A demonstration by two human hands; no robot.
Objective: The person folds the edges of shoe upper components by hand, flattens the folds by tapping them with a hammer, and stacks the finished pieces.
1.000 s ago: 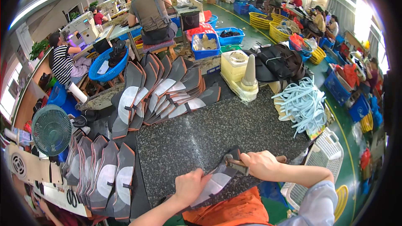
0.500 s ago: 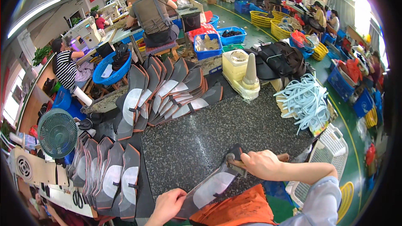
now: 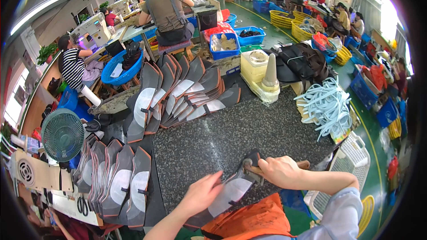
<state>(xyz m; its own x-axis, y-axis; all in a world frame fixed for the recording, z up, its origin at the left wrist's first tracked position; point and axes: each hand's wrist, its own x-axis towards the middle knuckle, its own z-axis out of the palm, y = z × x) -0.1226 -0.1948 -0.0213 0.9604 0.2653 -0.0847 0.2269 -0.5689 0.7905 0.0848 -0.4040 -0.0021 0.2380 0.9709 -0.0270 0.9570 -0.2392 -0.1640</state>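
My right hand [image 3: 280,172] is wrapped round the wooden handle of a hammer [image 3: 247,165]. The hammer's metal head rests at the far end of a flat dark grey shoe-upper piece [image 3: 231,193], which has a light grey rounded patch and a small black tab. This piece lies slantwise at the near edge of a speckled black stone slab [image 3: 200,151]. Over its near part hovers my left hand [image 3: 202,197], fingers stretched out, slightly blurred and holding nothing. Whether the hand touches the piece, I cannot tell.
Stacks of similar pieces lie at the left [image 3: 118,186] and far left [image 3: 178,93] of the slab. A pale cone tool [image 3: 270,73], light blue straps [image 3: 327,109] and a black bag [image 3: 300,62] line its far side. A green fan [image 3: 62,134] stands left; co-workers sit beyond.
My left hand has lifted off the near end of the piece and moved up and right, its fingers now extended. The hammer stays at the piece's far end in my right hand.
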